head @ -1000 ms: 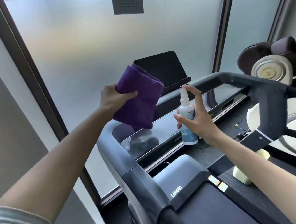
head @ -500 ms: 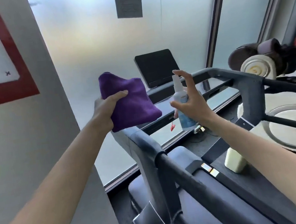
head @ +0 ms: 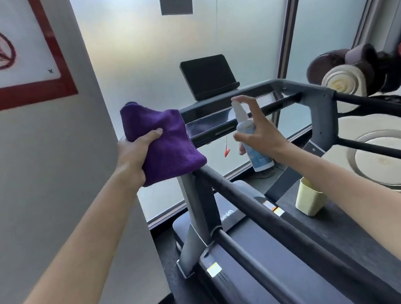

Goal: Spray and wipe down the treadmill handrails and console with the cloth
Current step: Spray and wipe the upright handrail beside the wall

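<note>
My left hand (head: 135,152) grips a folded purple cloth (head: 166,148), held over the front corner of the treadmill's left handrail (head: 257,205). My right hand (head: 260,133) holds a white spray bottle (head: 251,140) upright in front of the glossy console (head: 211,125), forefinger raised over the nozzle. A dark tablet screen (head: 207,77) stands above the console. The right handrail (head: 376,100) runs along the far right.
A pale yellow cup (head: 308,196) stands on the treadmill deck. A red safety clip (head: 226,151) hangs under the console. Frosted glass panels lie ahead; a grey wall with a red-framed sign (head: 2,50) is at the left. A white round object (head: 394,159) sits at the right.
The view has shifted down and back, showing more of the left handrail. My left hand with the cloth has lowered toward the rail's corner. The bottle stays in front of the console.
</note>
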`<state>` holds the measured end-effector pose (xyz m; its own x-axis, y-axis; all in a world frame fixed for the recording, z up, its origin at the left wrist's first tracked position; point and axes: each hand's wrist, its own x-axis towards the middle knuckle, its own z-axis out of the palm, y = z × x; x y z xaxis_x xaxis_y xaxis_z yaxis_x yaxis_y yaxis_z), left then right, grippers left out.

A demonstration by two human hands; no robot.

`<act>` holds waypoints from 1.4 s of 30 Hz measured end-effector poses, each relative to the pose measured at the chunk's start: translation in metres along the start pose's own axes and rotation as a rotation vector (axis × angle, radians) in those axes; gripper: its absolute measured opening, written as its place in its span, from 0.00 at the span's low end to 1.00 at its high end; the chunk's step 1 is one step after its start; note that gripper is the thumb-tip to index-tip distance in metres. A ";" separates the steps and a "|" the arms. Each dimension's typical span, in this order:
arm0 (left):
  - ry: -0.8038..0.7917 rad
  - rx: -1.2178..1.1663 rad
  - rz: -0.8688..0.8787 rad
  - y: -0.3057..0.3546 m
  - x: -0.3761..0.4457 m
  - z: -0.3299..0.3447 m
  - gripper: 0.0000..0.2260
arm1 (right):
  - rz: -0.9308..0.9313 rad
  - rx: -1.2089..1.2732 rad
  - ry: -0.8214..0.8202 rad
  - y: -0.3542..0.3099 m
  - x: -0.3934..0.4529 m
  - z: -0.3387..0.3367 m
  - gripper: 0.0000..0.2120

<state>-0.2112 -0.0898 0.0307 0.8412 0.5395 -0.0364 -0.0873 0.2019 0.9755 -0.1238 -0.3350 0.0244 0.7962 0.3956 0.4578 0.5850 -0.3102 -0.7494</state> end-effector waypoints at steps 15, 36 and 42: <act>0.380 0.074 0.043 -0.061 -0.139 0.047 0.12 | -0.126 -0.067 -0.224 0.032 -0.056 -0.029 0.36; 0.545 0.142 -0.069 -0.126 -0.146 0.040 0.19 | -0.077 -0.233 -0.217 0.073 -0.040 -0.013 0.32; 0.538 0.130 -0.080 -0.130 -0.139 0.049 0.20 | -0.138 -0.287 -0.194 0.084 -0.033 -0.009 0.31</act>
<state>-0.2902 -0.2313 -0.0802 0.4485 0.8746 -0.1840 0.0609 0.1754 0.9826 -0.0997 -0.3818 -0.0501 0.6789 0.5988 0.4249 0.7260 -0.4612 -0.5102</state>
